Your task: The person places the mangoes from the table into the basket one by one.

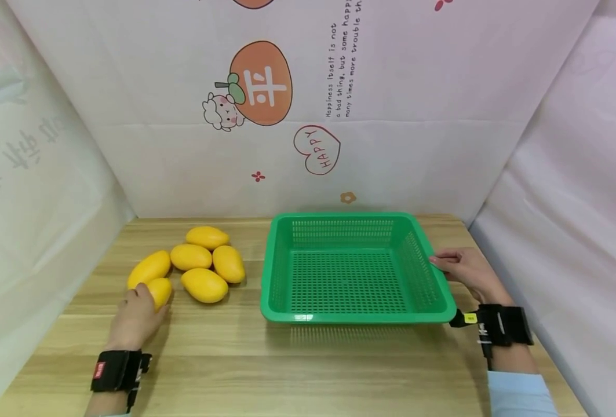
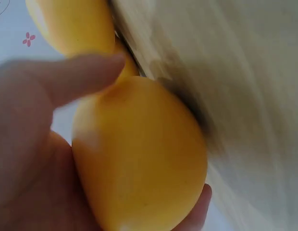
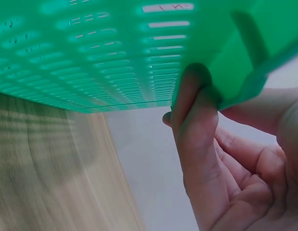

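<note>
My left hand (image 1: 137,318) has its fingers and thumb around a yellow mango (image 2: 144,159) at the left of the table. In the left wrist view the thumb lies over one end of this mango and a fingertip shows at its far side. A second mango (image 1: 149,268) lies right behind it. On the right, my right hand (image 1: 466,269) pinches the right rim of a green plastic basket (image 1: 357,318), with the thumb above and fingers underneath in the head view. The basket's slotted wall (image 3: 115,62) fills the top of the right wrist view.
Several more mangoes lie close together between the left hand and the basket, among them a front one (image 1: 204,285) and a back one (image 1: 207,237). The wooden table (image 1: 224,370) ends at a printed white cloth (image 1: 401,162) behind, with cloth on both sides.
</note>
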Tool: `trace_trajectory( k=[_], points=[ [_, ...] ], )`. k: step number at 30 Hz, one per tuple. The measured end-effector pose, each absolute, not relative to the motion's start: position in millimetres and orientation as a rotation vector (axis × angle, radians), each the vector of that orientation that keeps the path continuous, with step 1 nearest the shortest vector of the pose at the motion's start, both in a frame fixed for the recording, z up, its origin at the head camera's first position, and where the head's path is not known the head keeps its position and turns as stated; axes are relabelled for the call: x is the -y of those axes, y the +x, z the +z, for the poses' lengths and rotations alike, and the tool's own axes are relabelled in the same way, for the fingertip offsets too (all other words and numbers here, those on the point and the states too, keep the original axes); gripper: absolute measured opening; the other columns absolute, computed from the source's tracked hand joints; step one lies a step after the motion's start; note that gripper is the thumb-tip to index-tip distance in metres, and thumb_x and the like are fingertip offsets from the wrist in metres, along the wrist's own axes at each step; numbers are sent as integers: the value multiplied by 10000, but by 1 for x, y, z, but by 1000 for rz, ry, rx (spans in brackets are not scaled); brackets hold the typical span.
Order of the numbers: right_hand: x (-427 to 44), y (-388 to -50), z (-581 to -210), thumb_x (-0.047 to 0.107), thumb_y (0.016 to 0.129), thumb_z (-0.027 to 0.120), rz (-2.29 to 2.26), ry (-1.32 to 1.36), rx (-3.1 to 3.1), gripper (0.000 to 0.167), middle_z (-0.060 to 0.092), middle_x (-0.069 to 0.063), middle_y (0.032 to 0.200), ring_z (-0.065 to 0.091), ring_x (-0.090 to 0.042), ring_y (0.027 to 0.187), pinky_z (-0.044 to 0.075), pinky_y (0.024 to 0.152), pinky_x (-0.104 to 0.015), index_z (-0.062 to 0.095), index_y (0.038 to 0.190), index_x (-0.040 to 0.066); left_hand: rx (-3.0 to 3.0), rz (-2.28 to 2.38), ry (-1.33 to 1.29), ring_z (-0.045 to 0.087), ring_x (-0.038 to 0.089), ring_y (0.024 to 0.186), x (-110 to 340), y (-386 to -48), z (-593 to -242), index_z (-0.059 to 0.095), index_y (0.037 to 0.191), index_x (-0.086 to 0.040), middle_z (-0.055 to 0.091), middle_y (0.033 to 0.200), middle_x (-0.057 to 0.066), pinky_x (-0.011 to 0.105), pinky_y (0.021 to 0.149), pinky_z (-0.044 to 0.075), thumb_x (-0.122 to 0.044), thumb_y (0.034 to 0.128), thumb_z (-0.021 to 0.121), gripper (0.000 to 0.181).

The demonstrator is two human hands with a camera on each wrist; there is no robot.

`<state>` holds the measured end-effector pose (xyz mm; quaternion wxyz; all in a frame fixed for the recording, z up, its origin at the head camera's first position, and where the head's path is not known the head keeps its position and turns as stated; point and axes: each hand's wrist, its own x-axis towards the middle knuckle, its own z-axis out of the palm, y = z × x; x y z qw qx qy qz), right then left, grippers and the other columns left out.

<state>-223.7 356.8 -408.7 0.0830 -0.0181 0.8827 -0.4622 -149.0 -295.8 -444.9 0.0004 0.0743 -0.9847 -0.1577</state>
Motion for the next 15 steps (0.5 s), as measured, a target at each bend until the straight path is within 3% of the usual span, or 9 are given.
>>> trace_trajectory(
  k=[6, 9, 12, 15],
  points=[
    [-356, -224, -408, 380, 998, 596, -1370, -46, -2627, 687, 561, -329, 1346, 591, 117, 880, 567, 807, -224, 427, 1418, -137, 2994, -469, 198, 530, 467, 788, 298, -146, -444, 441, 1082, 263, 451, 933, 375, 515, 612, 467, -224, 924, 664, 559],
    [-357, -224, -408, 409, 992, 598, -1364, -42, -2622, 713, 559, -320, 1354, 596, 103, 889, 567, 808, -227, 423, 1425, -129, 2949, -561, 185, 525, 324, 671, 300, -144, -436, 535, 1028, 197, 530, 823, 261, 390, 525, 403, -240, 890, 711, 491],
    [-357, -224, -408, 416, 995, 589, -1366, -44, -2615, 716, 551, -321, 1363, 602, 106, 890, 567, 811, -224, 419, 1429, -127, 2918, -621, 131, 481, 234, 622, 302, -144, -425, 585, 1014, 159, 556, 731, 162, 320, 526, 326, -255, 873, 739, 464],
    [-357, -223, -408, 421, 1000, 578, -1358, -40, -2611, 713, 536, -327, 1378, 601, 119, 881, 568, 816, -222, 418, 1434, -120, 2917, -654, 56, 515, 233, 655, 302, -146, -414, 587, 1140, 180, 628, 812, 246, 308, 554, 351, -310, 890, 732, 569]
  ],
)
